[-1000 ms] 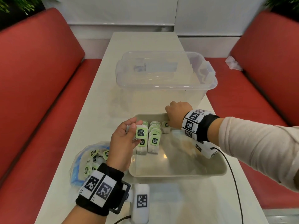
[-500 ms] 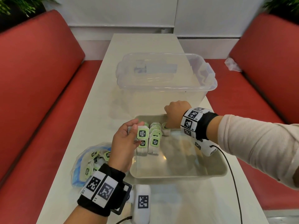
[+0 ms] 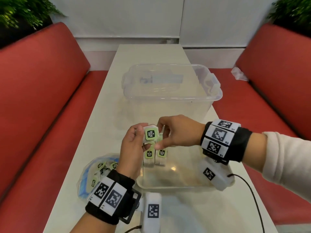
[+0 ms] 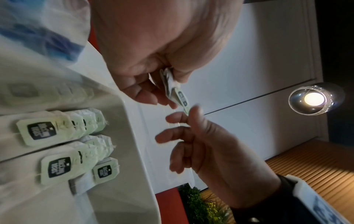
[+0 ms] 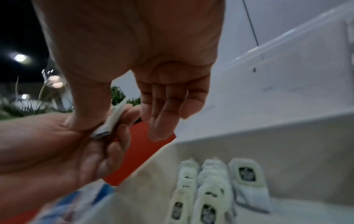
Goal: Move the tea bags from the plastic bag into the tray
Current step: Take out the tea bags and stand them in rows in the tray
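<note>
My left hand [image 3: 139, 137] hovers over the tray's far left part and pinches a small stack of tea bags [image 3: 151, 134] with green tags. The stack shows edge-on in the left wrist view [image 4: 172, 89]. My right hand [image 3: 164, 135] has come against it. Its thumb lies on the stack [image 5: 109, 122], while its fingers [image 5: 162, 118] hang fairly straight, apart from the bags. Rows of tea bags [image 3: 155, 155] stand in the beige tray [image 3: 176, 188]. The plastic bag [image 3: 94, 174], holding more tea bags, lies left of the tray.
A large clear plastic bin [image 3: 171, 98] stands just behind the tray on the narrow white table. Red benches run along both sides, with a crumpled clear wrapper [image 3: 239, 74] on the right one. A black cable [image 3: 252, 190] trails from my right wrist.
My right hand left the tray's far corner, rose and moved left to the stack in my left hand. My left hand lifted the stack a little higher.
</note>
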